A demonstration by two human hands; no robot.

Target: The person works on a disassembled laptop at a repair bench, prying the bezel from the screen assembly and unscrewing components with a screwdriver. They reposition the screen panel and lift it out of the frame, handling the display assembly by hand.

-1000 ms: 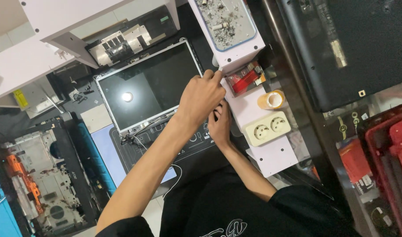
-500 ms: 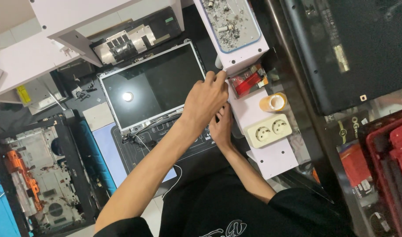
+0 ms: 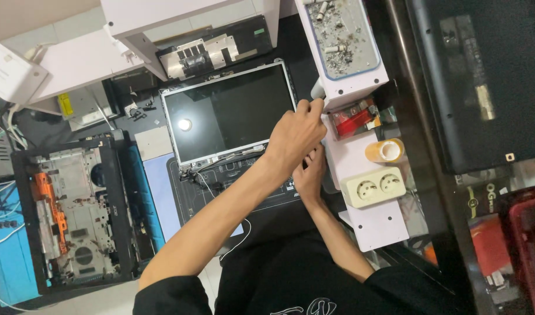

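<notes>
Laptop screen panel (image 3: pixel 229 114) lies face up on the dark worktop (image 3: pixel 290 41), its right edge under both hands. Left hand (image 3: pixel 293 137) curls with thumb and forefinger pressed together at that edge; right hand (image 3: pixel 308 175) sits beneath it, its grip hidden, beside a cream double socket (image 3: pixel 373 186).

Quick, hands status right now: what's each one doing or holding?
Left hand: fingers curled, at the corner of the white shelf; any hold cannot be told.
Right hand: tucked beneath the left, grip cannot be told.

Left hand (image 3: pixel 295 135) over right hand (image 3: pixel 310 175)
</notes>
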